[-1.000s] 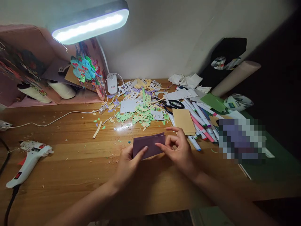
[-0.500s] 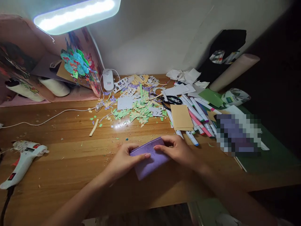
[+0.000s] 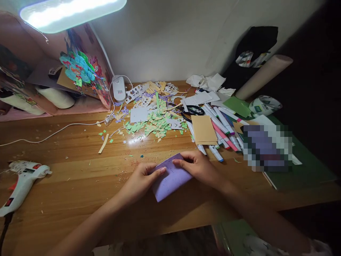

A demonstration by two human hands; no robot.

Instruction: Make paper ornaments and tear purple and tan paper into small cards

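Note:
A purple piece of folded paper or card (image 3: 170, 181) is held above the wooden table near its front edge. My left hand (image 3: 142, 179) pinches its left side, thumb on top and fingers behind. On the upper right, my right hand (image 3: 198, 165) grips the same piece, its thumb lying on the face. The purple piece is tilted, with its lower corner pointing down. Fingers behind it are partly hidden. Beyond the hands lie tan cards (image 3: 204, 129) on top of several markers (image 3: 215, 153).
Paper scraps (image 3: 157, 124) are heaped near the wall by a white power strip (image 3: 119, 89). A glue gun (image 3: 22, 185) rests at left. Black scissors (image 3: 194, 110), a tape roll (image 3: 265, 105) and a blurred-out object (image 3: 266, 147) are at right. A lamp (image 3: 74, 12) hangs above.
The purple piece has tilted a little, showing its face brighter and its top edge less. Both hands still hold it. The whole view has shifted slightly.

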